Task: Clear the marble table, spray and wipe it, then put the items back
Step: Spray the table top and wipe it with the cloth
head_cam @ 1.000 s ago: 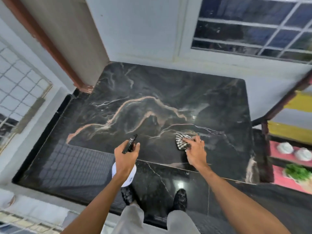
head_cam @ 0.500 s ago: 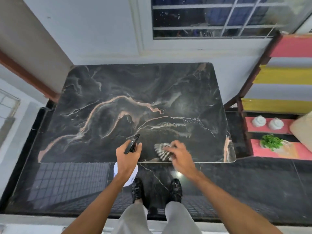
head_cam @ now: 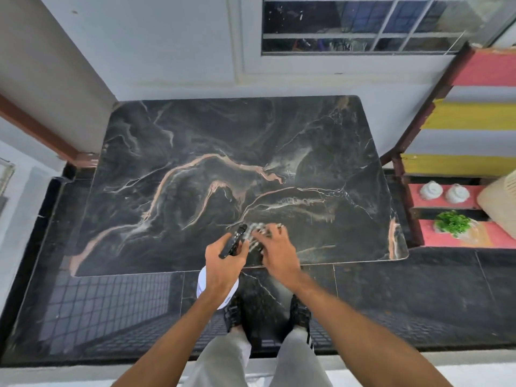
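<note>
The black marble table (head_cam: 195,152) with pale orange veins fills the middle of the view, with nothing standing on it. My left hand (head_cam: 223,263) grips a white spray bottle (head_cam: 205,280) by its black trigger head, just over the table's near edge. My right hand (head_cam: 276,250) presses a striped cloth (head_cam: 255,233) flat on the marble near that edge, right beside the bottle's nozzle. The cloth is blurred and mostly hidden under my fingers.
A coloured shelf unit (head_cam: 472,118) stands to the right, holding two white bowls (head_cam: 445,191) and a small green plant (head_cam: 452,223). A white wall and a window (head_cam: 363,23) lie behind the table. The dark tiled floor (head_cam: 418,297) runs along the near side by my shoes.
My right hand has slid the cloth leftward along the near edge until it lies next to the spray bottle. My left hand has stayed put with the bottle. My head has turned right.
</note>
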`<act>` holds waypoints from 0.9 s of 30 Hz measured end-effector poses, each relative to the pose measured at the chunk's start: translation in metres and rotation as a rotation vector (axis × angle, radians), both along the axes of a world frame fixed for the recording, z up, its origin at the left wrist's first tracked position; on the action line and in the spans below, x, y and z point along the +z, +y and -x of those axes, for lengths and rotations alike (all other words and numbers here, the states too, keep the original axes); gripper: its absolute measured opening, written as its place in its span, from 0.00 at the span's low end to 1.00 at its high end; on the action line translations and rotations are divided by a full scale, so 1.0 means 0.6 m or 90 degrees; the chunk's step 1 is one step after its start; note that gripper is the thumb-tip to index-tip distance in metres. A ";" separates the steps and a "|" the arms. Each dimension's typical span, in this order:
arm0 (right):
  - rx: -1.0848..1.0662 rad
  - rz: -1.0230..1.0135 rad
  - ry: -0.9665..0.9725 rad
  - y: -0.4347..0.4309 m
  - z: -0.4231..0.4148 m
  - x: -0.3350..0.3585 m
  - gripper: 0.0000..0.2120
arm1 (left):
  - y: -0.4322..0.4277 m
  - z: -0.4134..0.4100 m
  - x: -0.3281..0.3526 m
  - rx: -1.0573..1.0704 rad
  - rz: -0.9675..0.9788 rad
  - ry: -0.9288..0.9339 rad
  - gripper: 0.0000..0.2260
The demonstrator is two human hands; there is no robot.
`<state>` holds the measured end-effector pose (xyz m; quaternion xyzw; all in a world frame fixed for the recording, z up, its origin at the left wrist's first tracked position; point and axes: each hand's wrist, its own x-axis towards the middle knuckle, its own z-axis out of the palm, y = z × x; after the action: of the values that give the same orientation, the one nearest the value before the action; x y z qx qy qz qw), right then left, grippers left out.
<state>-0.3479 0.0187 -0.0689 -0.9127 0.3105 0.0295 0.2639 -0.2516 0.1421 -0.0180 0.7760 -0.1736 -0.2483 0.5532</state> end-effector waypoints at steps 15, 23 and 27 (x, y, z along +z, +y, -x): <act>-0.211 0.055 0.019 -0.148 0.279 -0.004 0.29 | -0.134 0.154 0.012 -0.069 -0.021 0.019 0.12; -0.203 0.038 0.003 -0.291 0.403 -0.003 0.29 | -0.278 0.279 0.021 -0.055 -0.027 -0.020 0.19; -0.160 0.035 -0.019 -0.348 0.392 0.001 0.30 | -0.339 0.298 0.029 -0.023 -0.025 0.000 0.15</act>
<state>-0.5828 -0.1904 -0.0681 -0.8736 0.4194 -0.0257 0.2453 -0.4302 -0.0614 -0.0004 0.7832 -0.1829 -0.2619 0.5335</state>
